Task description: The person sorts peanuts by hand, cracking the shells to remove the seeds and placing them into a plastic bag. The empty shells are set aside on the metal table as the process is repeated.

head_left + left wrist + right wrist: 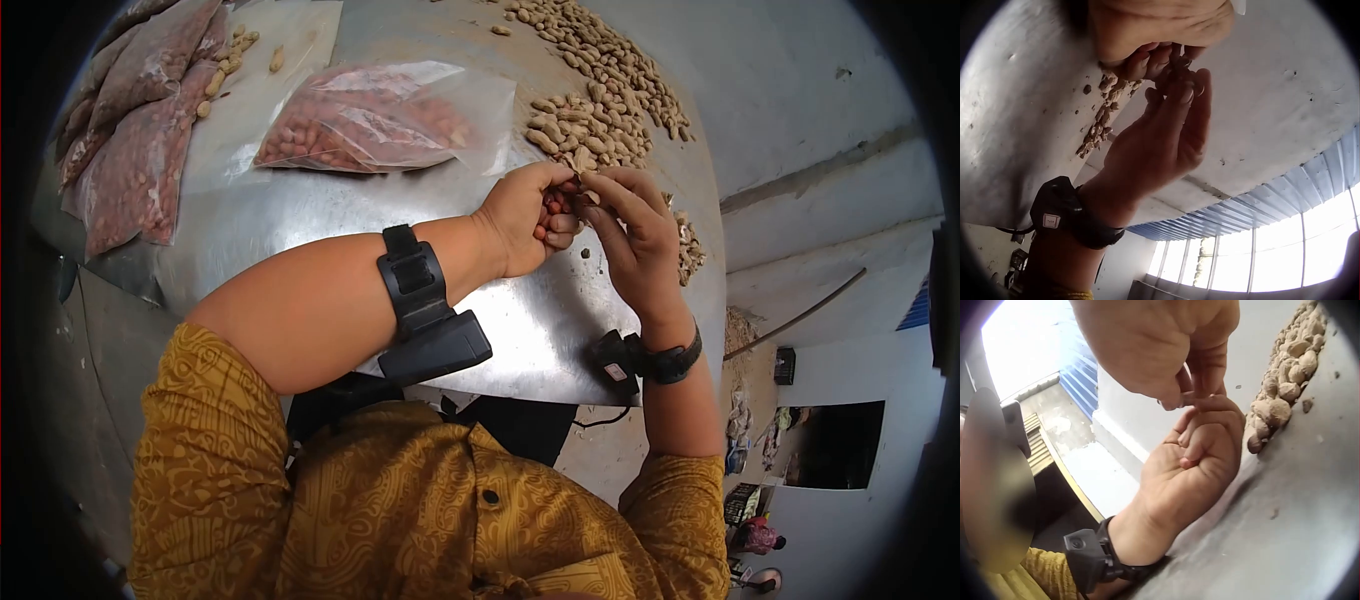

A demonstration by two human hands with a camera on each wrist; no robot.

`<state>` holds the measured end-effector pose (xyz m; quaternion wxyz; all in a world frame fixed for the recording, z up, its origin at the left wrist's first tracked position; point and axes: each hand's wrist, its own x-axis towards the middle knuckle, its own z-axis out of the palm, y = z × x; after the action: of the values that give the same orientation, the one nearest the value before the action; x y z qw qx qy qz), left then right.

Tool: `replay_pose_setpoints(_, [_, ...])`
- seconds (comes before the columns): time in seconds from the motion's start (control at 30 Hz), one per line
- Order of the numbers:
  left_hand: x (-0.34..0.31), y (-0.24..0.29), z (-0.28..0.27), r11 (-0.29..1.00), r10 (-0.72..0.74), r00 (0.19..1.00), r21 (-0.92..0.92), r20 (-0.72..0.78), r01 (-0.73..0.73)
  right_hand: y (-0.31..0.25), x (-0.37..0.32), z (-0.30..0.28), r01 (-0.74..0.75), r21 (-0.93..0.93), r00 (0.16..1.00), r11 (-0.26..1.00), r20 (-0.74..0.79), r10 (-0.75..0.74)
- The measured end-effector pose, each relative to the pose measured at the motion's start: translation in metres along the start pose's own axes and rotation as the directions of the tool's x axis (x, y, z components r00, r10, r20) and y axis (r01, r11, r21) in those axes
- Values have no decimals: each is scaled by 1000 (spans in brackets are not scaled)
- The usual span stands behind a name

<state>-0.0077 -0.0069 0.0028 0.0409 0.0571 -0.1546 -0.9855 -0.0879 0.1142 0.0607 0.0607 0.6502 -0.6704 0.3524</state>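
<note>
Mustard patterned shirt [390, 500] lies closest, and beyond it, over a metal bench [500, 335] near heaped peanuts [598, 115], the left hand [525, 220] curls round red kernels [553, 206] while the right hand [640, 235] pinches a shell [591, 197] — cupping snugly and peeling gently should stop kernels spilling.

Left forearm [300, 300]: slanted from lower left up toward centre of the head frame.
Left wrist [485, 245]: ran roughly in line with the forearm.
Left hand [525, 215]: sat just right of centre, upper half.
Left fingers [1204, 434]: were curled in toward the palm.
Left thumb [550, 172]: reached to the right fingertips.
Right forearm [683, 415]: rose near upright, right of centre.
Right hand [638, 230]: leaned leftward, facing the left.
Right fingers [622, 195]: were bent, pinching with the thumb.
</note>
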Motion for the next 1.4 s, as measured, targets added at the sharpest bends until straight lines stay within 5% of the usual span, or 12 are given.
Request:
replay_pose_setpoints(0.23, [0, 1, -1, 1000, -12, 1000, -21, 8, 12, -5, 8, -3, -220, 234, 975, 947, 83, 206])
replay_pose_setpoints(0.53, [-6, -1, 3, 1000, -27, 1000, -13, -13, 27, -7, 14, -1, -216, 61, 970, 975, 131, 207])
replay_pose_setpoints(0.63, [-5, 1, 2, 1000, -23, 1000, -15, 0, 23, -6, 14, -1, -286, 194, 954, 938, 149, 260])
replay_pose_setpoints(0.83, [-7, 2, 3, 994, -13, 998, 112, 62, 6, 3, 11, -8, -539, 427, 842, 726, 295, 451])
replay_pose_setpoints(1.03, [-7, 0, 4, 990, -1, 999, 144, 33, -4, 20, -2, 1, -422, 822, 860, 382, 230, 455])
replay_pose_setpoints(1.23, [-11, -4, 3, 953, 144, 990, 273, -13, -135, 15, -6, 7, -333, 937, 790, 106, 216, 574])
replay_pose_setpoints(1.3, [-10, -5, 5, 820, 327, 945, 493, 14, -291, 16, -9, 9, -306, 951, 786, 48, 224, 576])
replay_pose_setpoints(1.4, [-9, -5, 12, 352, 565, 797, 811, 215, -468, 14, -11, 11, -326, 945, 769, 4, 263, 583])
